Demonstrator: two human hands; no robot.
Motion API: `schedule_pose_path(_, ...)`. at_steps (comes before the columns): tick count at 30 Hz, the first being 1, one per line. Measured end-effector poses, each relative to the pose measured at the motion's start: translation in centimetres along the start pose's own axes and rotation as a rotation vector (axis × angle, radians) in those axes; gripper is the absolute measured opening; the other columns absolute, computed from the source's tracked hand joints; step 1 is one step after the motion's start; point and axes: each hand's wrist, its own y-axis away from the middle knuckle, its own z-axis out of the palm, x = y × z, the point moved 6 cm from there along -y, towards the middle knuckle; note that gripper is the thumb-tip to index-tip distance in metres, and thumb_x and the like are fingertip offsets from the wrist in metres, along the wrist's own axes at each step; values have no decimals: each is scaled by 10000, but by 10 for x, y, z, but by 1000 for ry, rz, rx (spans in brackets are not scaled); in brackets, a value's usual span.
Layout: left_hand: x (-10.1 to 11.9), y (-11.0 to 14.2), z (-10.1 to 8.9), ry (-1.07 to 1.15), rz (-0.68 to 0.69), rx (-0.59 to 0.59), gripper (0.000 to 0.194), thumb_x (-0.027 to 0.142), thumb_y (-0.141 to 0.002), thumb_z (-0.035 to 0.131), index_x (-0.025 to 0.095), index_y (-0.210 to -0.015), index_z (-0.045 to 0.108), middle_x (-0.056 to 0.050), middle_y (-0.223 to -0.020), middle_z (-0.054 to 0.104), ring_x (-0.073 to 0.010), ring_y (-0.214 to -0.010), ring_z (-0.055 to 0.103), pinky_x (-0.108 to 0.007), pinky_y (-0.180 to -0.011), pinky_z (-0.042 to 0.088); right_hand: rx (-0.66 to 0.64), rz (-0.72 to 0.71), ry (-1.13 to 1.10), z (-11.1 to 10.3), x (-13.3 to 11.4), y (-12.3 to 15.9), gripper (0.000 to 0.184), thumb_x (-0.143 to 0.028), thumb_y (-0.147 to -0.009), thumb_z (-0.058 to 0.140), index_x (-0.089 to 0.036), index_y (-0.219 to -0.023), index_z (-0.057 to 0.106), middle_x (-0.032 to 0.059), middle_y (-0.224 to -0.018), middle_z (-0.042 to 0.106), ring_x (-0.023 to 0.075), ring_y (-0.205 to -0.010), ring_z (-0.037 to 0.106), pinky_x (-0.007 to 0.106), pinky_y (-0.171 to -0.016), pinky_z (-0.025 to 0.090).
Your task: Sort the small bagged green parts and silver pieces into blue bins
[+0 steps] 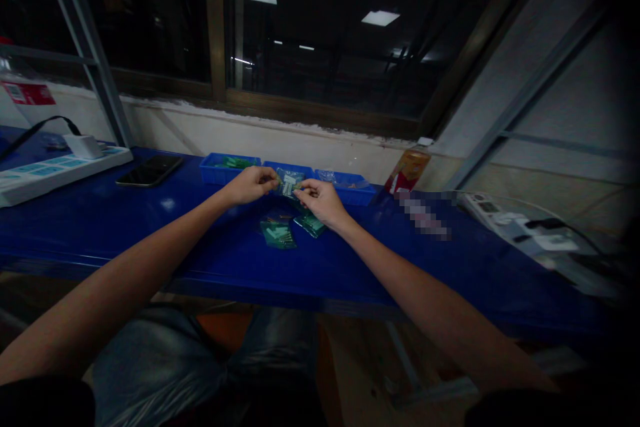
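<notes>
Between my two hands, just in front of the blue bins, is a small clear plastic bag (289, 183) with pale pieces inside. The fingers of my left hand (251, 185) pinch its left edge. My right hand (324, 201) pinches its right edge. Below on the blue table lies a green-tinted plastic bag (278, 233) holding thin light-coloured pieces. A second green-tinted bag (311, 223) lies partly under my right hand. What exactly the pieces are is too small and dark to tell.
Blue bins stand in a row: a left bin (213, 173) with green contents, a middle one partly hidden, a right bin (357, 196) with clear bags. A phone (150, 170) and power strip (65, 173) lie left; a drink bottle (410, 170) and another power strip (505, 220) are right.
</notes>
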Motion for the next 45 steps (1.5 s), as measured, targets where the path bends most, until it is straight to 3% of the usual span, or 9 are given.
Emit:
schedule_pose_path(9,18,4,-2,-275,127,18,150,188,-783,461,123,-833,586,-11,-650,569,-104,-579,490,-234,-577,359,-68,-66,106,3,-9,5,133,-268,-689,571,-182,-673,471,-60,-504,416,81,-465,366,227,-467,278)
schedule_pose_path(14,32,6,-11,-375,202,75,172,188,-800,454,121,-869,597,-42,-719,598,-117,-617,506,-240,-594,357,-47,-70,137,1,-7,3,118,-263,-711,551,-177,-781,512,-61,-523,420,90,-481,383,229,-476,288)
schedule_pose_path(22,34,7,-8,-385,238,66,164,186,-800,457,129,-867,595,-49,-766,613,-115,-652,522,-237,-618,366,-21,-118,345,-1,-13,4,98,-253,-720,551,-168,-678,532,-35,-545,450,99,-519,413,246,-506,299)
schedule_pose_path(34,36,7,-4,-380,223,48,171,186,-794,457,128,-870,599,-49,-765,611,-115,-656,523,-237,-616,366,120,-212,491,-12,-16,2,118,-246,-686,599,-184,-761,532,-5,-640,517,133,-612,468,256,-566,344)
schedule_pose_path(39,35,7,-3,-396,212,35,172,179,-795,454,121,-866,600,-54,-745,602,-120,-634,508,-245,-602,356,60,-258,534,-8,-21,3,56,-225,-706,579,-174,-711,554,3,-638,522,128,-593,466,261,-568,344)
schedule_pose_path(45,34,7,-2,-397,212,29,157,169,-794,457,138,-860,596,-46,-744,597,-117,-629,495,-248,-607,348,-10,-243,596,-5,-23,4,142,-224,-726,564,-175,-595,539,11,-608,524,131,-592,476,267,-564,329)
